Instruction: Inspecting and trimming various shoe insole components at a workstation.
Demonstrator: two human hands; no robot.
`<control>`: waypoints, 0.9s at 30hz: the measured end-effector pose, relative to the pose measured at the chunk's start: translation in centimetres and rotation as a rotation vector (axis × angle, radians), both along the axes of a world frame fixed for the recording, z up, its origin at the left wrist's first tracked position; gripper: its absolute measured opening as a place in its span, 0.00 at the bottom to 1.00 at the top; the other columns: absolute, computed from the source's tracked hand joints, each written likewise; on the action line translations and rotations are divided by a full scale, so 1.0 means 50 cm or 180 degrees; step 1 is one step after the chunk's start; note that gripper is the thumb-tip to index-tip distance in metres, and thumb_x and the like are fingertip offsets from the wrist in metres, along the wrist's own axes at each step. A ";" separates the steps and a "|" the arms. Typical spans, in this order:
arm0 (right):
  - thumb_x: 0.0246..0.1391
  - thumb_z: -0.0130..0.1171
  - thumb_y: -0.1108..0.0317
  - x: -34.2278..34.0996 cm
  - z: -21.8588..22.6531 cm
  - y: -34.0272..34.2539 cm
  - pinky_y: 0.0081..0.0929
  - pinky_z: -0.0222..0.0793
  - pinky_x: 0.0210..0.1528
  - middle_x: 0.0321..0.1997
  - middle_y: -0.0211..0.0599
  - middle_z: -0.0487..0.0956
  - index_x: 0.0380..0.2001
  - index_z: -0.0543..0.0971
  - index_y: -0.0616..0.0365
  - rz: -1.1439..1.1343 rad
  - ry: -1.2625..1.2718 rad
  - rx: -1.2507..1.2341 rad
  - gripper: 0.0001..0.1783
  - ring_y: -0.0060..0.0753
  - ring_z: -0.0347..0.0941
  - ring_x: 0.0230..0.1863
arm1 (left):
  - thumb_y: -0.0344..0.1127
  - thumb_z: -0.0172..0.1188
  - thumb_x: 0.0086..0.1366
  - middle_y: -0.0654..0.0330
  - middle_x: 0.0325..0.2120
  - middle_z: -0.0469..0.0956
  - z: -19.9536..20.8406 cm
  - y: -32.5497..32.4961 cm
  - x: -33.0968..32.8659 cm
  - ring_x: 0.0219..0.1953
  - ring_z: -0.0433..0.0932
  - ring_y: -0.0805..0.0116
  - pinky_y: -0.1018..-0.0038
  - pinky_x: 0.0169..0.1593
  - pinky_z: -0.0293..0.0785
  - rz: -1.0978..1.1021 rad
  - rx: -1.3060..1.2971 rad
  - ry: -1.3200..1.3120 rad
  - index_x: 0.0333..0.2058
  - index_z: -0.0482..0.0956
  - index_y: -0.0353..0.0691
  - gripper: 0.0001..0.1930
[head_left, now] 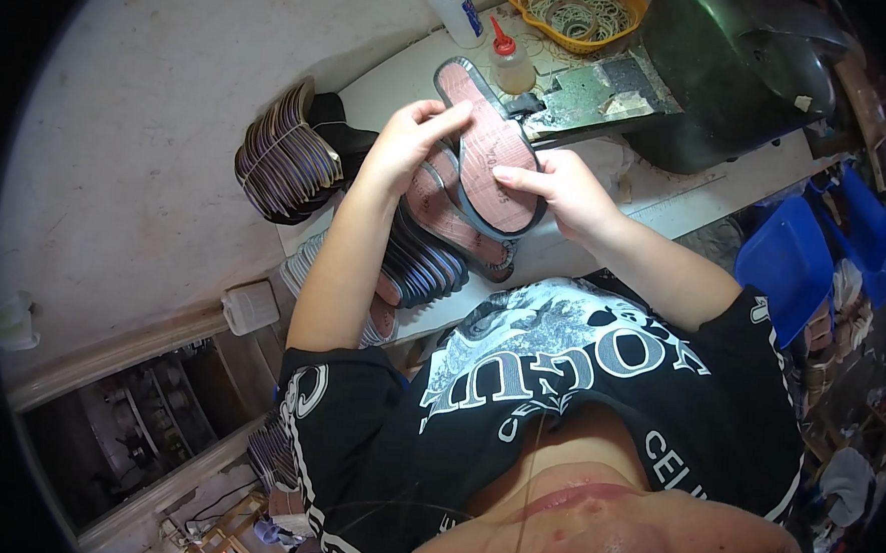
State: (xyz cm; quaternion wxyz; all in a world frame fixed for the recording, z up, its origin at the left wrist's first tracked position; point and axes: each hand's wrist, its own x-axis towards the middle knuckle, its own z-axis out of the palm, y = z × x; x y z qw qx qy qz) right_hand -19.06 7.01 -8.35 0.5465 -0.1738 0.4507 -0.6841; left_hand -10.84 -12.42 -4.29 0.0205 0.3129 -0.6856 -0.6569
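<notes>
A pink shoe sole (488,144) with a dark rim is held up in front of me, its pink face toward me. My left hand (415,140) grips its upper part, thumb lying on the pink face and fingers behind. My right hand (572,195) pinches the wider lower part, thumb on top and fingers underneath. Behind and partly under this sole lies another pink sole (432,198), partly hidden. Just beyond the held sole, a small black part (524,105) sits at the edge of a green machine plate (598,96).
A row of dark-edged soles (424,265) and a banded bundle of soles (287,158) are on the left. On the white bench (383,85) stand a blue-capped bottle (459,15), a red-tipped bottle (512,68) and a yellow basket (567,45) of bands. Blue plastic seats (790,250) stand right.
</notes>
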 end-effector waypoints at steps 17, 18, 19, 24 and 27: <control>0.55 0.59 0.63 0.053 0.015 -0.001 0.24 0.76 0.33 0.30 0.44 0.81 0.37 0.78 0.67 0.0008 -0.0718 0.0205 0.15 0.29 0.80 0.28 | 0.47 0.72 0.48 0.40 0.52 0.69 0.009 -0.031 -0.026 0.54 0.69 0.56 0.68 0.57 0.64 0.0215 -0.1014 -0.0814 0.53 0.64 0.18 0.43; 0.55 0.59 0.63 0.050 0.020 -0.006 0.24 0.76 0.34 0.30 0.44 0.81 0.36 0.78 0.66 -0.0082 -0.0738 0.0214 0.15 0.29 0.80 0.28 | 0.46 0.72 0.46 0.37 0.62 0.55 0.016 -0.037 -0.036 0.65 0.56 0.54 0.67 0.66 0.50 0.0045 -0.0863 -0.0791 0.60 0.54 0.20 0.51; 0.55 0.58 0.63 0.048 0.024 -0.012 0.24 0.76 0.35 0.30 0.44 0.81 0.35 0.78 0.66 -0.0142 -0.0751 0.0218 0.14 0.29 0.79 0.28 | 0.46 0.72 0.46 0.37 0.62 0.55 0.012 -0.051 -0.039 0.65 0.56 0.54 0.67 0.66 0.50 0.0059 -0.0860 -0.0790 0.60 0.54 0.20 0.51; 0.56 0.57 0.60 0.048 0.035 -0.039 0.23 0.77 0.35 0.33 0.46 0.81 0.41 0.76 0.66 -0.0297 -0.0788 0.0073 0.19 0.30 0.80 0.31 | 0.47 0.72 0.45 0.54 0.48 0.74 0.002 -0.106 -0.084 0.52 0.70 0.66 0.71 0.57 0.63 -0.1960 -0.0730 0.0045 0.54 0.69 0.38 0.38; 0.59 0.54 0.61 0.042 0.041 -0.040 0.26 0.77 0.38 0.35 0.48 0.81 0.42 0.75 0.68 -0.0373 -0.0789 0.0212 0.18 0.35 0.80 0.34 | 0.43 0.70 0.48 0.60 0.41 0.75 0.016 -0.112 -0.086 0.47 0.70 0.70 0.75 0.53 0.65 -0.2112 -0.1024 -0.0188 0.46 0.73 0.38 0.28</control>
